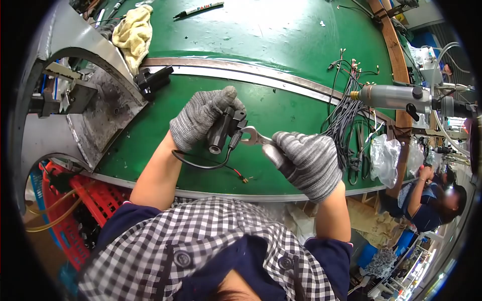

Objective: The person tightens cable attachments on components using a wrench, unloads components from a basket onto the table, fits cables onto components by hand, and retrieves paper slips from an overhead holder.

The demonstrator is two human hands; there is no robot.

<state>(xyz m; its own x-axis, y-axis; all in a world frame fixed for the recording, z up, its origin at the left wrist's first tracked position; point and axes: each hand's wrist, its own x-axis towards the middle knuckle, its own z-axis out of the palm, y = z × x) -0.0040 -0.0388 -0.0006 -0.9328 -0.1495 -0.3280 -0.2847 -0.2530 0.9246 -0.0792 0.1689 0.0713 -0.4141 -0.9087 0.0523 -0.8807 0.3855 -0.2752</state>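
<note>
My left hand [203,116], in a grey knitted glove, is closed round a black cylindrical part [219,133] with a bracket-like side piece. A short black cable [201,164] loops from that part and ends in a red wire with small metal terminals [242,177]. My right hand [309,161], gloved alike, grips an open-end wrench [254,136]. The wrench's jaw is at the right side of the black part, by the cable's root; whether it sits on a nut I cannot tell. Both hands are above the green work surface [281,113].
A similar black part [153,80] lies by a metal machine frame [100,118] at left. A yellow cloth [133,37] and paint marker [199,10] lie farther back. To the right are bundled black cables [346,120], an air screwdriver [394,97], scissors [365,163] and a plastic bag [385,159]. Another person [427,200] sits beyond.
</note>
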